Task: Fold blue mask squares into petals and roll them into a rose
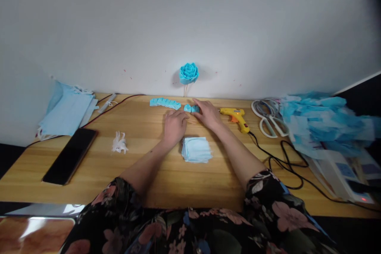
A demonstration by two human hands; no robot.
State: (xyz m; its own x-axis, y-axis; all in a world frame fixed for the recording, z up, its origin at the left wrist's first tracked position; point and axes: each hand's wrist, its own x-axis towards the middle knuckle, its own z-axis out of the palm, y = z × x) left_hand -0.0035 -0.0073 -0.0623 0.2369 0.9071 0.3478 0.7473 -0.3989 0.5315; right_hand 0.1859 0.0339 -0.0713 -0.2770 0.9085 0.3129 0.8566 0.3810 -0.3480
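On the wooden table, my right hand point(209, 114) has its thumb and fingers around a small folded blue fabric piece point(195, 108). Another folded blue piece point(187, 108) lies just left of it. My left hand point(175, 127) rests on the table just below these pieces, its fingers loosely bent, with nothing visible in them. A row of overlapping folded blue pieces point(164, 103) lies beyond my left hand. Between my forearms sits a stack of pale blue fabric squares point(197, 150). A blue fabric flower point(189, 73) on a thin stem leans against the wall.
A yellow glue gun point(235, 116) lies right of my right hand, its black cable point(285, 162) trailing rightward. Farther right are white-handled scissors point(272, 126) and a blue fabric heap point(324, 121). Leftward are white scraps point(119, 143), a phone point(70, 157) and face masks point(67, 111).
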